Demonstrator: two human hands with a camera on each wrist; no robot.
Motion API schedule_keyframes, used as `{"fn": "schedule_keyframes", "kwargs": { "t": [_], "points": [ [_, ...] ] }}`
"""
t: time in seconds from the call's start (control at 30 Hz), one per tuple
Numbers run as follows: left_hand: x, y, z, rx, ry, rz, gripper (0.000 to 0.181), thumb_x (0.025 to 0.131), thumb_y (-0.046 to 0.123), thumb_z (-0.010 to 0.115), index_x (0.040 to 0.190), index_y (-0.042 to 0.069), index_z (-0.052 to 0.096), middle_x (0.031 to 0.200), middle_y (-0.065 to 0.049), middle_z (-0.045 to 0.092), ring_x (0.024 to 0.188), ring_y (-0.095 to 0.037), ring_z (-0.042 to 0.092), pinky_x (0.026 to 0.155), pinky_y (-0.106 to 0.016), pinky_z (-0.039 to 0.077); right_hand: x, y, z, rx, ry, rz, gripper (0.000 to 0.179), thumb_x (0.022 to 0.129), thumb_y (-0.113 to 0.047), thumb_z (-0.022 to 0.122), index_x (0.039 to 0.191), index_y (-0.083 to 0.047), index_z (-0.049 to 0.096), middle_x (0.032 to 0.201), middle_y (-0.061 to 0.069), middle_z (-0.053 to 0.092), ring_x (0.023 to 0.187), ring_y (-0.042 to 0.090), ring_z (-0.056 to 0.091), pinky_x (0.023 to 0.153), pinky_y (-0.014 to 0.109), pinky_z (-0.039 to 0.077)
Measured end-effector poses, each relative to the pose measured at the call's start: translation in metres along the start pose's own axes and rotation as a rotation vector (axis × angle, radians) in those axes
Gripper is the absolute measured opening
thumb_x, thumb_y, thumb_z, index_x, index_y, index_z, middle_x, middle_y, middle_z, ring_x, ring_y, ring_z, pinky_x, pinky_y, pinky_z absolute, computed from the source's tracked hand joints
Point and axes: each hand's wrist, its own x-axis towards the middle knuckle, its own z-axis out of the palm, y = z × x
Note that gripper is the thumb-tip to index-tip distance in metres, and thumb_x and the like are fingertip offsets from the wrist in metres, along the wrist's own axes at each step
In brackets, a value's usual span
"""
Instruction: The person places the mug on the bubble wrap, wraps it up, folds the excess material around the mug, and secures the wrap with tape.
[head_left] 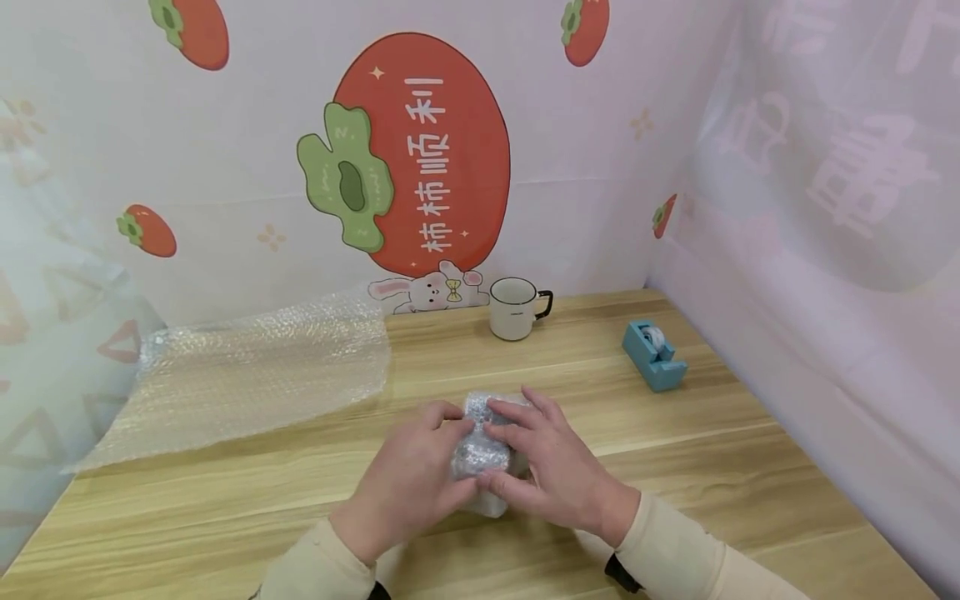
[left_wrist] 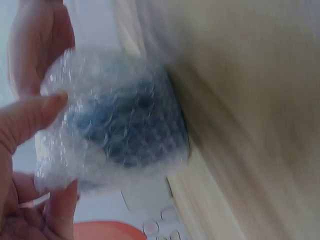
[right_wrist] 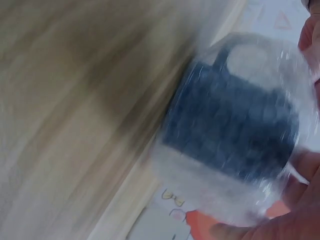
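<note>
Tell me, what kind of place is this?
It looks like a little packing spot: a sheet of bubble wrap and a tape dispenser are on the wooden table, along with a bubble-wrapped bundle.

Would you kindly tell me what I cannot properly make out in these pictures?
Surface detail of the dark blue, handled object: veiled by clear plastic bubble wrap and blur, right wrist view.
Lettering on the white mug with black handle: too small, head view.
That mug's inner bottom: hidden by its front wall, head view.
Palms of the left hand and right hand: hidden by the hands' own backs, head view.
</note>
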Motion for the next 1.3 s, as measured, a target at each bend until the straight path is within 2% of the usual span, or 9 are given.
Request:
{"fn": "schedule_keyframes", "kwargs": {
  "t": [0.13, 0.27, 0.37, 0.5, 0.57, 0.67, 0.83, 1.03, 1.3],
  "points": [
    [-0.001, 0.011, 0.004, -0.026, 0.002, -0.109, 0.065, 0.074, 0.039, 0.091, 0.122, 0.0, 0.068, 0.119, -0.015, 0.064, 0.088, -0.021, 0.071, 0.074, -0.034, 0.062, 0.0, 0.004, -0.001, 0.029, 0.006, -0.034, 0.052, 0.098, -0.05, 0.069, 0.135, -0.013, 0.071, 0.156, 0.004, 0.054, 0.154, 0.042, 0.032, 0.12, 0.063, 0.034],
    [-0.001, 0.009, -0.001, -0.172, -0.108, -0.251, 0.089, 0.075, 0.041, 0.093, 0.147, 0.005, 0.053, 0.142, -0.018, 0.054, 0.088, -0.016, 0.067, 0.078, -0.035, 0.06, 0.002, 0.011, -0.004, 0.087, -0.013, -0.086, 0.044, 0.098, -0.041, 0.072, 0.133, -0.015, 0.072, 0.154, 0.003, 0.056, 0.154, 0.039, 0.032, 0.12, 0.063, 0.033],
    [0.0, 0.001, -0.005, -0.25, -0.21, -0.274, 0.09, 0.083, 0.047, 0.085, 0.157, 0.012, 0.046, 0.161, -0.021, 0.04, 0.093, -0.014, 0.07, 0.084, -0.04, 0.06, 0.004, 0.015, -0.005, 0.138, -0.033, -0.104, 0.04, 0.097, -0.037, 0.074, 0.131, -0.018, 0.073, 0.154, 0.002, 0.056, 0.155, 0.039, 0.031, 0.119, 0.064, 0.034],
    [0.001, -0.007, -0.004, -0.251, -0.294, -0.268, 0.078, 0.09, 0.059, 0.073, 0.155, 0.023, 0.051, 0.169, -0.016, 0.031, 0.091, -0.01, 0.072, 0.073, -0.035, 0.058, 0.007, 0.02, -0.008, 0.204, -0.06, -0.097, 0.036, 0.095, -0.034, 0.077, 0.129, -0.023, 0.075, 0.154, -0.002, 0.056, 0.156, 0.04, 0.028, 0.117, 0.067, 0.035],
    [0.002, -0.009, -0.002, -0.21, -0.288, -0.253, 0.074, 0.09, 0.062, 0.069, 0.153, 0.027, 0.053, 0.169, -0.014, 0.031, 0.095, -0.014, 0.072, 0.071, -0.035, 0.056, 0.009, 0.022, -0.01, 0.229, -0.07, -0.093, 0.035, 0.094, -0.034, 0.078, 0.128, -0.025, 0.075, 0.153, -0.004, 0.057, 0.157, 0.039, 0.028, 0.117, 0.067, 0.035],
    [0.003, -0.012, 0.001, -0.146, -0.234, -0.2, 0.069, 0.09, 0.067, 0.065, 0.146, 0.027, 0.06, 0.167, -0.015, 0.036, 0.123, -0.035, 0.066, 0.089, -0.05, 0.057, 0.01, 0.026, -0.013, 0.261, -0.082, -0.087, 0.034, 0.093, -0.032, 0.08, 0.126, -0.025, 0.077, 0.15, -0.005, 0.059, 0.157, 0.038, 0.028, 0.117, 0.068, 0.034],
    [0.005, -0.017, 0.009, -0.227, -0.199, -0.133, 0.063, 0.091, 0.064, 0.065, 0.135, 0.021, 0.064, 0.167, -0.014, 0.037, 0.15, -0.046, 0.037, 0.116, -0.065, 0.037, 0.01, 0.029, -0.015, 0.293, -0.093, -0.061, 0.032, 0.091, -0.032, 0.082, 0.123, -0.027, 0.078, 0.148, -0.005, 0.061, 0.157, 0.035, 0.028, 0.118, 0.067, 0.033],
    [0.008, -0.018, 0.017, -0.316, -0.182, -0.118, 0.054, 0.091, 0.06, 0.068, 0.127, 0.02, 0.062, 0.16, -0.012, 0.045, 0.143, -0.033, 0.05, 0.11, -0.053, 0.048, 0.007, 0.032, -0.019, 0.273, -0.06, -0.064, 0.029, 0.088, -0.032, 0.084, 0.117, -0.028, 0.08, 0.144, -0.006, 0.065, 0.155, 0.034, 0.034, 0.115, 0.062, 0.04],
    [0.008, -0.01, 0.024, -0.273, -0.124, -0.169, 0.05, 0.091, 0.058, 0.069, 0.12, 0.017, 0.065, 0.154, -0.014, 0.051, 0.129, -0.029, 0.061, 0.099, -0.047, 0.057, 0.002, 0.034, -0.022, 0.21, 0.001, -0.125, 0.024, 0.088, -0.031, 0.084, 0.11, -0.026, 0.079, 0.135, -0.002, 0.071, 0.147, 0.035, 0.047, 0.11, 0.058, 0.047]
  ]
}}
